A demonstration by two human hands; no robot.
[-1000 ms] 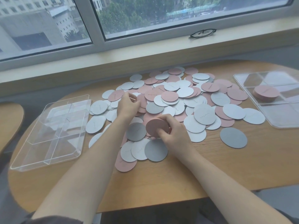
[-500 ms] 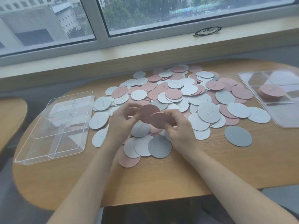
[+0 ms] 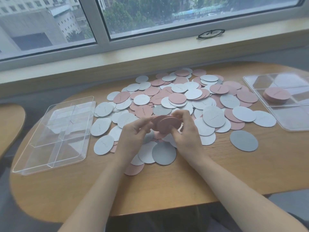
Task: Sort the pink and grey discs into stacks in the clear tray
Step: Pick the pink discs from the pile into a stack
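A wide pile of pink and grey discs point(image 3: 192, 99) covers the middle of the wooden table point(image 3: 167, 185). Just above its near edge, my left hand point(image 3: 133, 136) and my right hand point(image 3: 185, 131) both hold a small stack of pink discs point(image 3: 164, 123) between their fingers, the stack tilted nearly flat. A clear divided tray point(image 3: 55, 136) on the left holds no discs. A second clear tray point(image 3: 287, 101) at the far right holds a stack of pink discs point(image 3: 276, 95).
A single dark grey disc point(image 3: 243, 140) lies apart on the right of the pile. A pair of glasses point(image 3: 210, 33) rests on the window sill behind. Another table's edge point(image 3: 10, 124) shows at the far left.
My left hand carried a pink disc from the pile toward my right hand. Both hands now hold the pink discs together as one stack.
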